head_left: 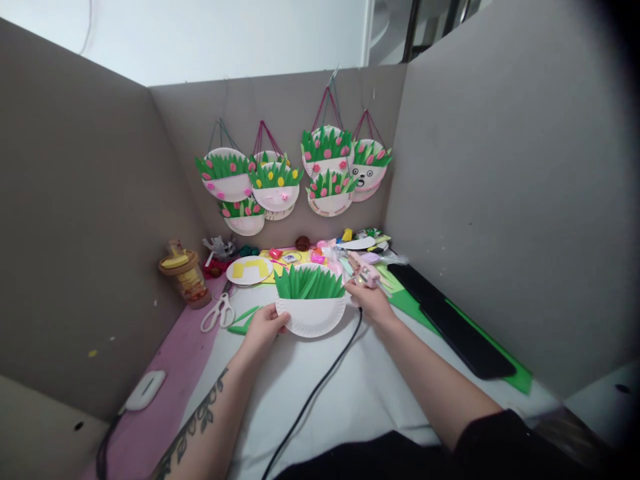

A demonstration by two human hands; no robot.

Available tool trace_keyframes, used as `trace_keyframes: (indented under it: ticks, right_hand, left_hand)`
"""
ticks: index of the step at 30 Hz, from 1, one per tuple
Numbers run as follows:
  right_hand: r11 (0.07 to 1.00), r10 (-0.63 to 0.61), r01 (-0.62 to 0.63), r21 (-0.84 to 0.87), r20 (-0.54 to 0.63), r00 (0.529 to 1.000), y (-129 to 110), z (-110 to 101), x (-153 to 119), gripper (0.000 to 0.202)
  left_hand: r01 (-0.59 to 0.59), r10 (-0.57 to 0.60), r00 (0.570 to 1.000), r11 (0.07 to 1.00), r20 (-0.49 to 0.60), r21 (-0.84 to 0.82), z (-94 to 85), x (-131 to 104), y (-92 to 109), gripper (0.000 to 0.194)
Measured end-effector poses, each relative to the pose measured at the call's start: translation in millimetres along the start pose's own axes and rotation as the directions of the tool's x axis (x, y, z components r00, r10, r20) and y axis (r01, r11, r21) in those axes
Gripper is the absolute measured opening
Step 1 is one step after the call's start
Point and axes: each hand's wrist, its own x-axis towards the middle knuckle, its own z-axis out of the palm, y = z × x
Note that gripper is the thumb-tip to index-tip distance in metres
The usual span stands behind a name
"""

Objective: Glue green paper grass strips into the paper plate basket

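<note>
A white paper plate pocket point(311, 316) with green paper grass point(309, 283) standing out of its top is held up over the table. My left hand point(269, 324) pinches its lower left edge, thumb in front. My right hand point(369, 300) is closed at the plate's right side, its fingertips by the edge; a pink glue gun point(366, 272) lies right at that hand, and whether the fingers also hold it is hard to tell. A black cord point(320, 387) runs from beside the right hand toward the front edge.
White scissors point(218, 313), green paper leaves point(243, 321) and a lidded cup point(186, 275) are at the left. A plate with yellow pieces point(249, 271) lies behind. Finished plates point(276, 198) hang on the back panel. A black flat object point(453, 323) lies right.
</note>
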Motion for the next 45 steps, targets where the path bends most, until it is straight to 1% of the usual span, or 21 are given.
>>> trace_keyframes:
  ticks: [5, 7, 11, 14, 20, 24, 28, 32, 34, 36, 39, 40, 43, 45]
  right_hand:
    - [1.000, 0.009, -0.010, -0.027, -0.014, 1.000, 4, -2, 2, 0.024]
    - [1.000, 0.007, -0.007, -0.015, -0.023, 1.000, 6, -3, 2, 0.026]
    - [0.993, -0.015, 0.015, 0.121, 0.000, 1.000, 8, 0, 0, 0.031]
    - [0.984, -0.027, 0.028, 0.178, -0.007, 1.000, 9, 5, -2, 0.032]
    - [0.975, -0.039, 0.057, 0.213, -0.089, 0.995, 6, 8, -1, 0.029]
    - [0.974, -0.031, 0.057, 0.219, -0.119, 0.992, 5, 8, -2, 0.026]
    - [0.976, -0.008, 0.032, 0.215, -0.109, 0.994, 5, 9, -3, 0.023]
    - [0.981, -0.023, 0.046, 0.191, -0.123, 0.992, 7, 7, -2, 0.022]
    - [0.983, -0.032, 0.055, 0.173, -0.133, 0.991, 9, 6, -1, 0.023]
    - [0.985, -0.033, 0.052, 0.164, -0.121, 0.992, 11, 5, 0, 0.025]
    - [0.989, -0.015, 0.030, 0.148, -0.100, 0.995, 13, 5, 0, 0.028]
    - [0.989, -0.007, 0.022, 0.145, -0.102, 0.995, 13, 5, -1, 0.028]
    - [0.988, 0.017, -0.002, 0.155, -0.095, 0.995, 13, 7, -6, 0.029]
    - [0.986, 0.019, -0.013, 0.164, -0.037, 0.999, 13, 10, -10, 0.029]
  left_hand:
    - [0.011, -0.010, 1.000, 0.999, 0.022, -0.039, -2.0, 5, -9, 0.032]
    - [0.019, -0.018, 1.000, 0.999, 0.014, -0.050, -2.8, 7, -12, 0.033]
    - [0.026, -0.031, 0.999, 0.994, -0.044, -0.105, -3.5, 10, -12, 0.037]
    - [0.031, -0.039, 0.998, 0.990, -0.053, -0.140, -3.3, 8, -8, 0.040]
    - [0.043, -0.042, 0.999, 0.993, 0.012, -0.106, 0.0, 3, -5, 0.035]
    - [0.044, -0.043, 0.999, 0.994, 0.009, -0.103, 0.2, 3, -7, 0.034]
    - [0.036, -0.036, 0.999, 0.995, 0.006, -0.095, -1.0, 3, -8, 0.030]
    - [0.040, -0.040, 0.999, 0.992, 0.000, -0.119, 0.4, 3, -7, 0.025]
    - [0.072, -0.075, 0.997, 0.981, -0.012, -0.180, 0.6, 3, -5, 0.021]
    - [0.122, -0.137, 0.990, 0.951, -0.036, -0.284, -0.6, 5, -2, 0.016]
    - [0.188, -0.260, 0.961, 0.866, -0.097, -0.464, -4.9, 9, 2, 0.006]
    - [0.198, -0.291, 0.950, 0.841, -0.113, -0.503, -6.4, 10, 3, 0.006]
    - [0.216, -0.331, 0.935, 0.815, -0.126, -0.537, -8.8, 11, 5, 0.013]
    - [0.214, -0.313, 0.943, 0.826, -0.110, -0.521, -7.0, 9, 5, 0.012]
